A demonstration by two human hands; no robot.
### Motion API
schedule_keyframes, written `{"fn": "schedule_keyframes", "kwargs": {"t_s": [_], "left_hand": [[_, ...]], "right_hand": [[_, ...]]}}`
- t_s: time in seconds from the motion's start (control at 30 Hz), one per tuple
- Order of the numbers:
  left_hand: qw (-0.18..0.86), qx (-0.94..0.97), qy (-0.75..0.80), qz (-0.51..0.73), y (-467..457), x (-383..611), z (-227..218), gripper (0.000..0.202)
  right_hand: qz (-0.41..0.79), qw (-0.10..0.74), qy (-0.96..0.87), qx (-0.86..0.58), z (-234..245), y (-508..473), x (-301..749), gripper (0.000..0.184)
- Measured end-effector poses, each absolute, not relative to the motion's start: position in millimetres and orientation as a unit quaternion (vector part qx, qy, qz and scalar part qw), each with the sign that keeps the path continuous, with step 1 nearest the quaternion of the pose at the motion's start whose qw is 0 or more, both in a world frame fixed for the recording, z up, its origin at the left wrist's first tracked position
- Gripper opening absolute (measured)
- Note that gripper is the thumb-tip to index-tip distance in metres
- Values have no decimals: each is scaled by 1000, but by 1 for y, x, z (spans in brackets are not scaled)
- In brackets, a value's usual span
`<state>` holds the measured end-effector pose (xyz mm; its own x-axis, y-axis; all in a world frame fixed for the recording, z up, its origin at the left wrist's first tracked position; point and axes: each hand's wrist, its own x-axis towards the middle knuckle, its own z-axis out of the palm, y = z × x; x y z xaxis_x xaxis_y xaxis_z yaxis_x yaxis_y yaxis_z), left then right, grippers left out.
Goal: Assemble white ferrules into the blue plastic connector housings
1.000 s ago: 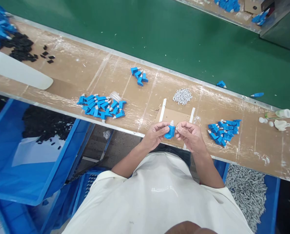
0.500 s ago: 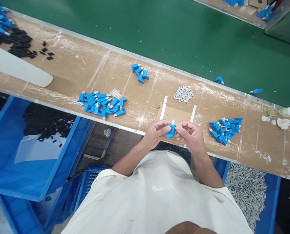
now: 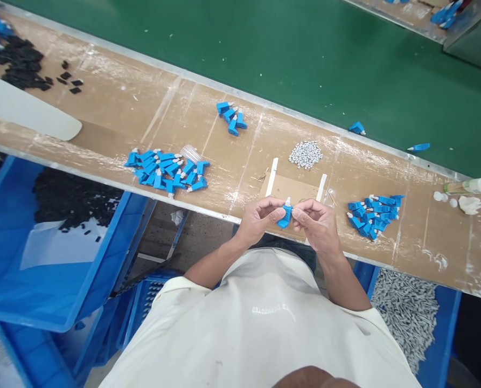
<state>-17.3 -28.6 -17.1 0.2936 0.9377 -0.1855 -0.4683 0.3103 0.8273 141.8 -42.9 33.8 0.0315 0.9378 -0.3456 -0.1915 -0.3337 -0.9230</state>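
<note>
Head view: one blue piece in hand, batch looks part-done

Left hand (image 3: 258,220) pinches the blue piece (image 3: 284,217), white tip facing away, over the cardboard sheet (image 3: 291,187). Right hand (image 3: 316,222) has thumb and forefinger pressed together at its side; cannot tell if they grip a bit. Blue groups lie left (image 3: 166,171) and right (image 3: 375,216); which is finished, unclear. Grey bits (image 3: 305,155) remain. Shirt (image 3: 272,345) lettering, inverted: apparently "CONNECTED"; nothing else legible

A long brown bench (image 3: 119,102) crosses the frame. Black bits (image 3: 22,59) lie on it at upper left, blue pieces (image 3: 158,179) left of middle, little gray bits (image 3: 305,155) near the middle.
</note>
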Motion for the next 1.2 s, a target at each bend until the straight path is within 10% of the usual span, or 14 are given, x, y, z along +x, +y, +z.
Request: {"fn": "schedule_keyframes", "kwargs": {"t_s": [0.77,0.97,1.2], "left_hand": [[680,454,380,432,6,-29,-5,38],[400,471,648,444,106,-79,-36,13],[336,449,659,501,128,-92,-50,31]], "right_hand": [[675,453,-257,-522,28,-33,151,52],[521,504,-352,-593,9,3,205,42],[162,359,-494,-775,-14,129,293,40]]}}
